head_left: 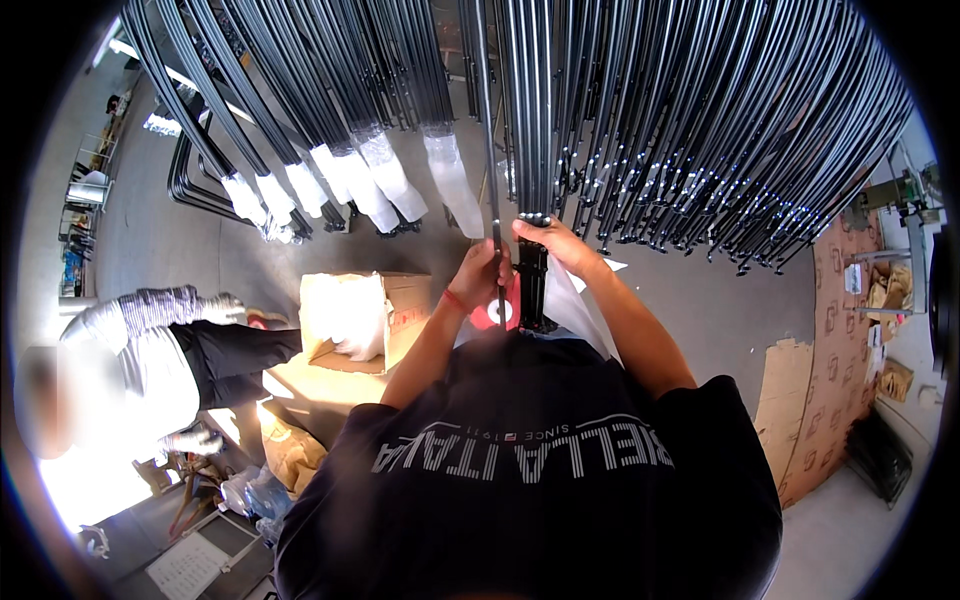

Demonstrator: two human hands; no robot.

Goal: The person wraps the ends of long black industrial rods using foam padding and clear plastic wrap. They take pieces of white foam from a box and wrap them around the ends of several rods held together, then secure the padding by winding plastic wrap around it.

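My left hand (476, 276) is closed around a single thin black metal rod (489, 130), which runs up and away from me. Beside it, my right hand (556, 243) grips a bundle of long black rods (530, 110) near its lower end, thumb across the front. The bundle's fittings (533, 285) hang below that hand, close to my shirt. Between my forearms a red round thing (491, 316) with a white centre partly shows. A white sheet (583, 308) lies along the inside of my right forearm.
Many black rods (690, 130) hang in dense rows to the right. On the left, other rods have white wrapping (375, 180) on their ends. An open cardboard box (405, 310) stands at left, near another person (150, 360). Cardboard sheeting (825, 380) lines the right side.
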